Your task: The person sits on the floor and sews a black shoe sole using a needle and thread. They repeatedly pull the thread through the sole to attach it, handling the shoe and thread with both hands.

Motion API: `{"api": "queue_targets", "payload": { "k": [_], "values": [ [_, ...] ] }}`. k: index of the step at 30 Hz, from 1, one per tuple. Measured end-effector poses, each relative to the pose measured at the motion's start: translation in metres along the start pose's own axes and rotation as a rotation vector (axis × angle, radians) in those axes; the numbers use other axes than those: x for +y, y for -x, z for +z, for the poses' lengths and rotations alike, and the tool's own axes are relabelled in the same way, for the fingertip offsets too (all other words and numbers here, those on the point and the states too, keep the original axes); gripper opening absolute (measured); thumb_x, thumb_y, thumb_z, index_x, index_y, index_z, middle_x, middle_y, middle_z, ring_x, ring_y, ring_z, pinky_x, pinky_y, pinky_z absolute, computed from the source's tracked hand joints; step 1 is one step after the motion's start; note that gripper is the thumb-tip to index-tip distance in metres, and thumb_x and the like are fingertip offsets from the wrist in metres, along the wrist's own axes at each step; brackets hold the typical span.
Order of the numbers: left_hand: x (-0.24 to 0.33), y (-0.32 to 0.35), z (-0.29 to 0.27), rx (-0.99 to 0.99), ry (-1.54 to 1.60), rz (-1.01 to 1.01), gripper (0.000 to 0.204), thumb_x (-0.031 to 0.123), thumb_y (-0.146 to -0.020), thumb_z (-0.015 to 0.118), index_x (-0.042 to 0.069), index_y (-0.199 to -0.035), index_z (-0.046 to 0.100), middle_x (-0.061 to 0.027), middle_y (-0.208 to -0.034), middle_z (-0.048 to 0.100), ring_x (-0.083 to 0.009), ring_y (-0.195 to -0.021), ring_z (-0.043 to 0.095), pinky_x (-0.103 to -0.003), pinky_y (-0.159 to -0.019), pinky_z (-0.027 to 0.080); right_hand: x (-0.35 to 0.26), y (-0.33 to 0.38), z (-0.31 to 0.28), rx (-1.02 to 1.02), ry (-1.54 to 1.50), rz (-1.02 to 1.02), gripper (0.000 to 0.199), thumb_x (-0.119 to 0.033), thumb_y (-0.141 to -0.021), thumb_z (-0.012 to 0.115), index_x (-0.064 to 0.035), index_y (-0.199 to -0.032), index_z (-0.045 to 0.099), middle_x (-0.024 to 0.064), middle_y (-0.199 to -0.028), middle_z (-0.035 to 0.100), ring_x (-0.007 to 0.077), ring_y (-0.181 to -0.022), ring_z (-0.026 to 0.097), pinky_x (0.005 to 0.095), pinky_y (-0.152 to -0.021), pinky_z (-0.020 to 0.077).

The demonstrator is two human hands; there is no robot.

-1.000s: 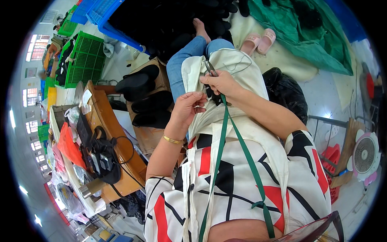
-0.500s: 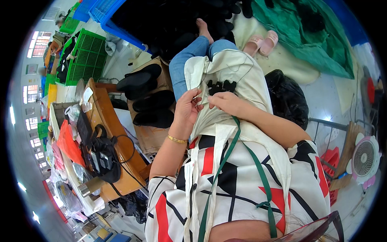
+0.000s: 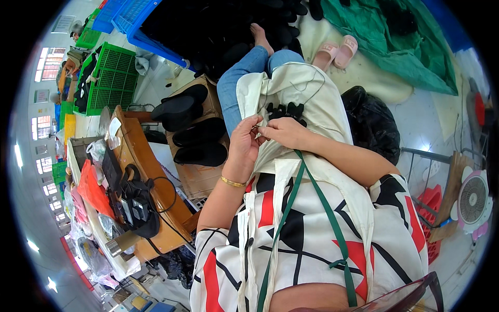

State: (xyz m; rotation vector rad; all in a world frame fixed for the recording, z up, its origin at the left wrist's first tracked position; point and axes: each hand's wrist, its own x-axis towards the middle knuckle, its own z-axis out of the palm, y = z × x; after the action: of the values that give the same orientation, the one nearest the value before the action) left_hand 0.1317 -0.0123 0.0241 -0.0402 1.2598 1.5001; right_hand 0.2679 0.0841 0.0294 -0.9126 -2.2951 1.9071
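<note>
My left hand (image 3: 244, 139) and my right hand (image 3: 287, 133) meet over my lap with fingers pinched and fingertips touching. What sits between them is too small to make out. A thin dark thread (image 3: 315, 92) loops across the cream apron (image 3: 332, 122), and a strand of it runs down toward the left fingers. Several small black bow-like pieces (image 3: 287, 110) lie on the apron just beyond my right hand.
Black shoes (image 3: 200, 131) rest on cardboard to the left, beside a wooden table (image 3: 148, 187) with bags. Dark footwear is heaped beyond my feet by a blue crate (image 3: 156, 44). On the right are a black plastic bag (image 3: 370, 119), pink slippers (image 3: 345, 52) and a fan (image 3: 472, 200).
My right hand has moved left, away from the black pieces, and its fingertips now touch my left hand's. The left hand has stayed nearly in place.
</note>
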Motion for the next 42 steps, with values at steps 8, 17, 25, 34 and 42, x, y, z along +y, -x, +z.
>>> {"api": "queue_targets", "payload": {
  "k": [8,17,25,34,42],
  "values": [
    [0.001,-0.002,-0.005,0.035,0.003,-0.029,0.014,0.017,-0.089,0.064,0.005,-0.097,0.065,-0.0023,-0.091,0.065,-0.0148,-0.076,0.058,-0.029,-0.064,0.047,0.012,-0.002,0.001,0.023,0.019,-0.004,0.052,-0.046,-0.088,0.053,0.0034,-0.088,0.070,0.0239,-0.087,0.068,0.0347,-0.081,0.066,0.0394,-0.076,0.0505],
    [-0.004,-0.004,-0.003,0.001,0.018,-0.011,0.016,0.016,-0.089,0.063,0.002,-0.099,0.063,-0.0062,-0.093,0.065,-0.0183,-0.080,0.062,-0.034,-0.070,0.054,0.001,-0.003,0.001,-0.001,0.030,0.011,0.049,-0.045,-0.089,0.052,-0.0003,-0.086,0.072,0.0222,-0.084,0.068,0.0331,-0.080,0.067,0.0386,-0.075,0.0506],
    [0.000,0.001,0.000,0.011,0.034,-0.038,0.017,0.019,-0.090,0.064,0.005,-0.098,0.064,-0.0033,-0.094,0.064,-0.0142,-0.083,0.058,-0.030,-0.071,0.050,0.002,0.004,0.001,0.037,0.057,-0.048,0.050,-0.044,-0.090,0.049,0.0022,-0.083,0.068,0.0239,-0.082,0.066,0.0383,-0.079,0.065,0.0425,-0.073,0.0499],
    [0.013,0.010,-0.010,-0.172,-0.392,0.111,0.017,0.021,-0.089,0.068,0.004,-0.089,0.071,0.0000,-0.082,0.068,-0.0065,-0.071,0.054,-0.023,-0.067,0.044,-0.011,0.023,-0.024,0.210,0.237,-0.426,0.048,-0.030,-0.084,0.068,-0.0053,-0.123,0.058,0.0134,-0.098,0.061,0.0278,-0.074,0.063,0.0366,-0.069,0.0509],
    [0.021,0.014,-0.013,-0.316,-0.501,0.162,0.018,0.018,-0.090,0.068,0.001,-0.091,0.071,-0.0030,-0.080,0.069,-0.0079,-0.070,0.057,-0.023,-0.068,0.045,-0.008,0.006,-0.025,0.007,0.012,-0.394,0.023,-0.014,-0.084,0.070,-0.0009,-0.102,0.065,0.0114,-0.087,0.065,0.0193,-0.072,0.061,0.0302,-0.067,0.0493]
  ]
}}
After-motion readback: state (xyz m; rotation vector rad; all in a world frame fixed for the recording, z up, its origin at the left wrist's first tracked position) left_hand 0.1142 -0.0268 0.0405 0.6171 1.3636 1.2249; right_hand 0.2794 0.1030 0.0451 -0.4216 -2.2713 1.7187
